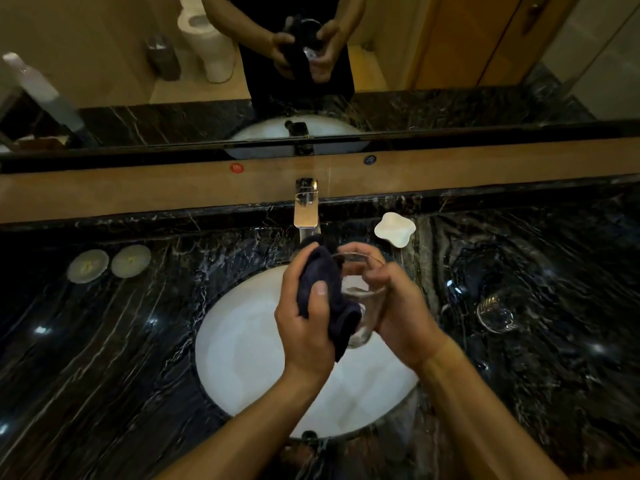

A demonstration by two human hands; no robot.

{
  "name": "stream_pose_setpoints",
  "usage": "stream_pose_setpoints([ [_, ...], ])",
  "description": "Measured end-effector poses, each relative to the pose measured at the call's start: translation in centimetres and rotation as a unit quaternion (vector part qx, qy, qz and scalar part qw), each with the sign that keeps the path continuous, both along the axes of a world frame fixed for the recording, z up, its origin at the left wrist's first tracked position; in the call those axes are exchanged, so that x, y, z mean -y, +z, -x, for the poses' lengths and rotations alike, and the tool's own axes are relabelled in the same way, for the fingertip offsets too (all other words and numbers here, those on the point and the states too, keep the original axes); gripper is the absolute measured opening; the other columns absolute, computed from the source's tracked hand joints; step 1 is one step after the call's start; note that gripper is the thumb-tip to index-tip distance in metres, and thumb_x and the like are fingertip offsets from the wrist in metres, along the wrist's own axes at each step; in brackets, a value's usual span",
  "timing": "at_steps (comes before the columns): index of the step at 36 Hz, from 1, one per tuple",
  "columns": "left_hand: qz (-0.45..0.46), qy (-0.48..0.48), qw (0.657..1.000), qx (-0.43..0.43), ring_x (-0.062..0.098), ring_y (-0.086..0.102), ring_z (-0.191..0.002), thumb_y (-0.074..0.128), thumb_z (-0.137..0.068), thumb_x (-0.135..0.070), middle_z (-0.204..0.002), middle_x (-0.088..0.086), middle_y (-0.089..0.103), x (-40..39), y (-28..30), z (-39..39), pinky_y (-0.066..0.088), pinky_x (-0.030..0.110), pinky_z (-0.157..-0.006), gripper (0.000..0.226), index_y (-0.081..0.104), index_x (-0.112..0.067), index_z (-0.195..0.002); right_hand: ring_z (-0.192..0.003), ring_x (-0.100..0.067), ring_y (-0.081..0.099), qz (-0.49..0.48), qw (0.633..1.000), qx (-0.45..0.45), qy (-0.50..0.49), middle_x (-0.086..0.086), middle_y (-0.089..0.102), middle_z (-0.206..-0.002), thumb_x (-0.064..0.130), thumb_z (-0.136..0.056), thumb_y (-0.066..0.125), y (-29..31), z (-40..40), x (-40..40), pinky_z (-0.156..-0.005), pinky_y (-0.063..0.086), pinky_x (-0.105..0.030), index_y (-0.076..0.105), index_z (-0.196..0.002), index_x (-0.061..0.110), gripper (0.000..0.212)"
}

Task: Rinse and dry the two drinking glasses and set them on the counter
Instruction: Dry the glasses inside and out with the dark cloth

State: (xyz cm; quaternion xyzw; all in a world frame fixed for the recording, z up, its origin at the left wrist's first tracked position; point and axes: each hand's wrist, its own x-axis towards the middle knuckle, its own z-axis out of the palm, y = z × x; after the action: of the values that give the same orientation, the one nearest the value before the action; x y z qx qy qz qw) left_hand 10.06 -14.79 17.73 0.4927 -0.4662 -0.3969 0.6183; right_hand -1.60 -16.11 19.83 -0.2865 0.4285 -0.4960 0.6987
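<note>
I have a glass held over the sink, my right hand wrapped around its far side with the fingers curled over the rim, closed firmly on it. My left hand is closed on a dark cloth, the thumb pinning the fabric flat against the near wall of the glass, so cloth and glass are touching and the cloth drapes down past the base. By my reading this is the drying step for this glass: the tap just beyond the grip shows no water running that I can make out, and the cloth is working the outside. Whether any of it reaches inside the glass, I cannot tell. The second glass is on the counter, well off to the right of my right hand, apart from everything else; I cannot tell if it stands upright or lies on its side, nor whether it is dry yet. Next I would turn the glass in the right hand so the cloth covers the whole wall, push a fold inside, then carry it right and set it down near the other one. That calls for a steady hold, since wet glass may slip and the stone is hard.
</note>
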Motion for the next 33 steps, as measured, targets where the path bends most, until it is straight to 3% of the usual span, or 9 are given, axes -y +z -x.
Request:
stream_pose_setpoints([
  [2,-0.005,-0.024,0.999,-0.022,0.009,0.06,-0.116,0.046,-0.086,-0.046,-0.124,-0.015,0.063,-0.1,0.1,0.0,0.048,0.019,-0.09,0.036,0.057,-0.047,-0.12,-0.095,-0.021,0.065,-0.001,0.999,0.04,0.022,-0.007,0.067,-0.101,0.024,-0.082,0.048,0.2,0.7,0.2,-0.079,0.053,-0.041,0.057,-0.113,0.013,0.034],
  [4,-0.022,-0.023,0.998,-0.05,0.009,0.06,-0.118,0.047,-0.086,-0.047,-0.124,-0.013,0.064,0.0,0.0,0.2,0.048,0.019,-0.091,0.034,0.06,-0.049,-0.118,-0.086,-0.018,0.071,-0.033,0.999,0.005,-0.003,-0.001,0.072,-0.096,0.036,-0.091,0.049,-0.2,0.5,0.4,-0.072,0.054,-0.041,0.055,-0.11,0.014,0.029],
  [8,-0.053,0.022,0.998,-0.025,-0.007,0.06,-0.107,0.043,-0.084,-0.052,-0.118,-0.021,0.061,0.4,-0.6,1.0,0.046,0.009,-0.082,0.035,0.055,-0.048,-0.117,-0.104,-0.02,0.069,-0.105,0.975,-0.15,-0.122,-0.004,0.064,-0.121,0.073,-0.089,0.036,-0.9,-1.9,0.5,-0.082,0.057,-0.045,0.056,-0.111,0.021,0.06],
  [11,-0.06,0.04,0.997,0.01,-0.013,0.058,-0.105,0.04,-0.086,-0.053,-0.118,-0.025,0.057,0.3,-1.0,1.5,0.046,0.006,-0.078,0.036,0.049,-0.048,-0.121,-0.104,-0.016,0.064,-0.081,0.965,-0.181,-0.17,0.001,0.062,-0.113,0.062,-0.099,0.031,-0.2,-3.1,-0.4,-0.075,0.053,-0.036,0.054,-0.105,0.027,0.042],
  [15,-0.033,0.052,0.995,0.075,0.006,0.056,-0.117,0.041,-0.093,-0.047,-0.127,-0.017,0.054,0.5,-1.9,1.1,0.048,0.02,-0.09,0.034,0.045,-0.052,-0.127,-0.102,-0.009,0.066,-0.036,0.978,-0.164,-0.119,0.009,0.064,-0.116,0.048,-0.098,0.048,-0.1,-3.1,-1.0,-0.075,0.055,-0.027,0.054,-0.111,0.04,0.016],
  [19,0.006,0.025,0.996,0.086,0.001,0.052,-0.117,0.04,-0.094,-0.038,-0.129,-0.011,0.048,0.0,-1.7,1.2,0.042,0.011,-0.091,0.037,0.046,-0.04,-0.13,-0.105,-0.014,0.064,-0.025,0.979,-0.141,-0.147,0.007,0.061,-0.116,0.033,-0.101,0.046,-0.2,-3.3,-1.1,-0.087,0.058,-0.037,0.056,-0.112,0.039,0.017],
  [24,-0.005,0.006,0.998,0.06,0.01,0.058,-0.115,0.042,-0.092,-0.045,-0.123,-0.016,0.059,0.9,-1.3,0.7,0.049,0.024,-0.09,0.032,0.053,-0.052,-0.12,-0.093,-0.023,0.066,-0.032,0.983,-0.13,-0.125,-0.004,0.068,-0.108,0.022,-0.098,0.042,-0.7,-2.1,-1.4,-0.06,0.054,-0.035,0.049,-0.109,0.031,0.015],
  [29,-0.037,-0.058,0.996,-0.047,0.004,0.063,-0.102,0.046,-0.085,-0.047,-0.11,-0.012,0.066,1.5,-0.7,0.9,0.046,0.014,-0.082,0.034,0.06,-0.033,-0.112,-0.081,-0.015,0.062,-0.031,0.995,-0.093,-0.035,0.0,0.067,-0.089,0.018,-0.095,0.041,-0.6,0.6,-0.8,-0.059,0.048,-0.031,0.055,-0.103,0.022,0.017],
  [33,-0.086,-0.135,0.986,-0.054,0.005,0.067,-0.093,0.054,-0.079,-0.047,-0.097,-0.012,0.072,2.6,-1.1,1.2,0.05,0.017,-0.078,0.033,0.064,-0.027,-0.105,-0.083,-0.027,0.052,-0.048,0.998,-0.021,0.027,-0.014,0.053,-0.096,0.022,-0.077,0.046,-0.9,3.1,-0.5,-0.068,0.042,-0.038,0.061,-0.095,0.016,0.024],
])
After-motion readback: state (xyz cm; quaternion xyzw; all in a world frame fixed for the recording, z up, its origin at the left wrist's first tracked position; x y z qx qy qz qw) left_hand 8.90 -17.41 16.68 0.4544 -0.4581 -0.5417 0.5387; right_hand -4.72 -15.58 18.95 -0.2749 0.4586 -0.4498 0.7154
